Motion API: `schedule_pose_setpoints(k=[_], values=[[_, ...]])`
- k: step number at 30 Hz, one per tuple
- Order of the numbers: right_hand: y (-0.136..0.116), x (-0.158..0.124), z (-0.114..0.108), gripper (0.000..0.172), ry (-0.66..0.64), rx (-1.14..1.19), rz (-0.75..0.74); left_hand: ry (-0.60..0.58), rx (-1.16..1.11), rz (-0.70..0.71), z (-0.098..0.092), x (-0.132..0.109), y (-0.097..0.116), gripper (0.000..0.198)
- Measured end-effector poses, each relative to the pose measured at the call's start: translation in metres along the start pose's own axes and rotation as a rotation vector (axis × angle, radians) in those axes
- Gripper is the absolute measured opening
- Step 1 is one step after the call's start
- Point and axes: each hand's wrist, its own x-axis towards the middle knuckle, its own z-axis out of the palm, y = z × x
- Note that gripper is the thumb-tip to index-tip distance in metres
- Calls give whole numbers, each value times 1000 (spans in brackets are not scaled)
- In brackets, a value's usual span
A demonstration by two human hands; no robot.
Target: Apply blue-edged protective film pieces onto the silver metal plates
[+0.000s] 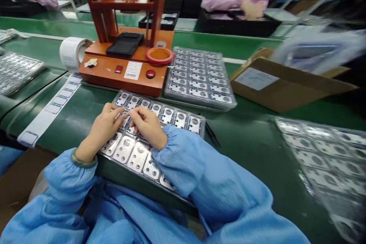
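A clear plastic tray (202,129) lies on the bench in front of me, holding rows of silver metal plates (138,156), each with a round disc shape and small dark holes. Above its left part, my left hand (106,125) is closed, thumb and fingertips drawn together. My right hand (148,124) is beside it, also closed in a pinch, its fingertips close to those of the left. Whatever lies between the fingers of either hand is too small or hidden to make out. The plates directly under both hands are partly covered.
Behind the tray stands an orange press machine (122,72) with a red tape ring (160,56) on it. A label roll (71,53) trails its strip leftward. Stacked trays (200,76), a cardboard box (286,84), black tweezers-like tool (210,131) and blurred trays (326,160) lie right.
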Motion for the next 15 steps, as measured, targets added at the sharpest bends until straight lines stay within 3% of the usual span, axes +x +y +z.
schedule_pose_setpoints(k=[5,8,10,12,15], values=[[-24,-11,-4,23,-18,-212,-135,86,-83,38,-9,-13,3,31],[-59,-13,-32,24,-37,-351,-289,176,-115,100,-18,-23,2,23],[-81,-9,-70,26,60,-535,-331,253,-137,121,-24,-32,-1,19],[-93,-2,-122,24,229,-776,-272,361,-151,98,-27,-44,-6,17],[-92,8,-205,27,521,-1222,-21,534,-141,-7,-24,-66,-16,16]])
